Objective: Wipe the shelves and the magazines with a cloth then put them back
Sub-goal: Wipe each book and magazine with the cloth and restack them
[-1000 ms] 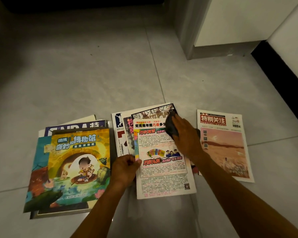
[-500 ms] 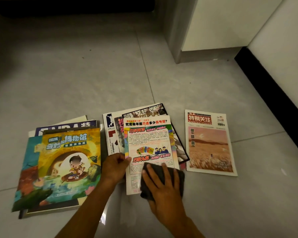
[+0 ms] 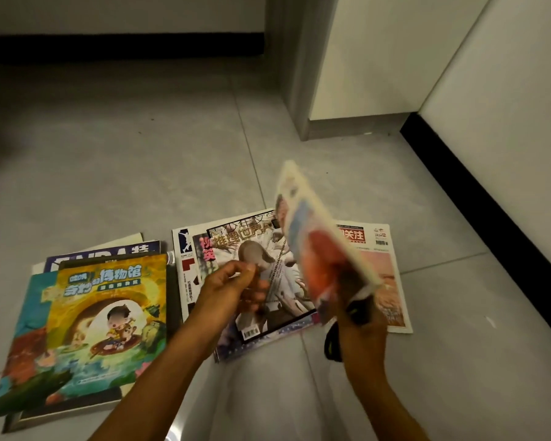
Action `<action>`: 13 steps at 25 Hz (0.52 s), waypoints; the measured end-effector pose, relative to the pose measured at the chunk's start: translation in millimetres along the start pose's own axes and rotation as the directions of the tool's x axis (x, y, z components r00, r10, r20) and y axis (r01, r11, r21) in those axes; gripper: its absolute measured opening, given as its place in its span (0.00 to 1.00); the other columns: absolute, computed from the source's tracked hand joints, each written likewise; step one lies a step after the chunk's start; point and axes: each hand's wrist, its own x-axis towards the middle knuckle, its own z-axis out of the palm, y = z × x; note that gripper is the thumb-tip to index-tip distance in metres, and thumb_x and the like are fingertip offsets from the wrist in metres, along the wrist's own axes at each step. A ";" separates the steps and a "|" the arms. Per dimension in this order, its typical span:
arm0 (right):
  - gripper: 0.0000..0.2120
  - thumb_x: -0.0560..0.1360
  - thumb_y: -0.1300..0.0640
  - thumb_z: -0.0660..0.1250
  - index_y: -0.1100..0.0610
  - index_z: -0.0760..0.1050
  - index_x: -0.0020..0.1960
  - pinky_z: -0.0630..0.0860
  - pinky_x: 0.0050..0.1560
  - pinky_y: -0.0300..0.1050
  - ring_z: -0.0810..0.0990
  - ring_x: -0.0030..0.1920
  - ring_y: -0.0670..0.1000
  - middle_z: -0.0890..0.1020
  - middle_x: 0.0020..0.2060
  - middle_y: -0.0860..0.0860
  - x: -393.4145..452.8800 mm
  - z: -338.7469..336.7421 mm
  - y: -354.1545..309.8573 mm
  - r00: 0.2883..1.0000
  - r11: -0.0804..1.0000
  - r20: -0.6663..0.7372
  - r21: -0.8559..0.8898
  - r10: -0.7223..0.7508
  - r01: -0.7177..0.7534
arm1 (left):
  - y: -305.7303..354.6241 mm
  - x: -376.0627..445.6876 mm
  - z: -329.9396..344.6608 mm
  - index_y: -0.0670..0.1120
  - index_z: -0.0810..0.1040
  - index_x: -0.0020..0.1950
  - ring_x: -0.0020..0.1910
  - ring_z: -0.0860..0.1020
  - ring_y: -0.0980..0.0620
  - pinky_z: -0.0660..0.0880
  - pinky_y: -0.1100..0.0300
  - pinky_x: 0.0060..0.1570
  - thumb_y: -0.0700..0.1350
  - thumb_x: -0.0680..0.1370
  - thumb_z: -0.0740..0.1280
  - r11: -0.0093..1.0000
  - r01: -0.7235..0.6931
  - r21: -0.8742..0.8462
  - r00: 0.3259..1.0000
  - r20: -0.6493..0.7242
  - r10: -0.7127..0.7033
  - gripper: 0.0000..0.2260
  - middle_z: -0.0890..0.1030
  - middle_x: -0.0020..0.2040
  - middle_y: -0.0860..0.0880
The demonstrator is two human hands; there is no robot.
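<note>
**Occlusions / unclear bits**

Lifted magazine (image 3: 325,246) motion-blurred, cover unreadable. It hides the left part of the pink magazine (image 3: 385,281) and its title. Right hand (image 3: 360,332) mostly behind it; dark cloth (image 3: 331,345) only partly visible, grip unclear. Left hand (image 3: 233,288) covers the middle stack (image 3: 268,249). Left stack (image 3: 86,329): lower covers hidden

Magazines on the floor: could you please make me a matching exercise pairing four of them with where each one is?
1 yellow cartoon magazine
2 orange-and-cream magazine
3 red-titled magazine
4 grey-figure magazine

A tilted in the air, gripped by the right hand
B tops the middle pile
C tops the left pile
D flat on the floor, farthest right

Pairs: 1-C, 2-A, 3-D, 4-B
</note>
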 end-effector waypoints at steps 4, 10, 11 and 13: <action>0.13 0.71 0.54 0.73 0.47 0.75 0.53 0.77 0.52 0.55 0.81 0.50 0.52 0.81 0.50 0.47 33.8 -28.6 -16.0 0.904 0.838 -0.138 0.450 0.406 -0.308 | -18.5 4.1 -3.4 0.44 0.79 0.48 0.42 0.81 0.49 0.78 0.57 0.42 0.43 0.80 0.63 0.975 0.068 0.212 0.996 -0.077 -0.052 0.06 0.83 0.43 0.46; 0.29 0.64 0.49 0.79 0.58 0.76 0.60 0.75 0.56 0.57 0.80 0.49 0.58 0.81 0.51 0.56 42.2 -55.7 28.2 0.612 0.558 -0.015 0.427 0.791 -0.711 | -65.0 7.9 -13.7 0.48 0.78 0.47 0.46 0.78 0.52 0.76 0.57 0.48 0.44 0.76 0.69 0.851 0.168 0.498 0.974 -0.217 -0.065 0.01 0.81 0.49 0.51; 0.31 0.61 0.49 0.80 0.58 0.76 0.61 0.74 0.59 0.58 0.79 0.52 0.59 0.81 0.51 0.56 37.7 -58.3 35.6 0.572 0.527 0.005 0.382 0.821 -0.759 | -68.8 9.6 -15.2 0.49 0.78 0.49 0.47 0.78 0.52 0.75 0.58 0.48 0.45 0.76 0.69 0.827 0.176 0.534 0.970 -0.236 -0.054 0.03 0.81 0.50 0.52; 0.29 0.65 0.52 0.78 0.59 0.75 0.63 0.74 0.58 0.59 0.77 0.53 0.62 0.80 0.53 0.59 15.8 -60.8 29.7 0.511 0.495 -0.005 0.256 0.859 -0.830 | -72.3 12.7 -16.0 0.49 0.78 0.51 0.48 0.77 0.53 0.73 0.61 0.47 0.46 0.75 0.70 0.807 0.177 0.564 0.963 -0.268 -0.025 0.06 0.81 0.51 0.52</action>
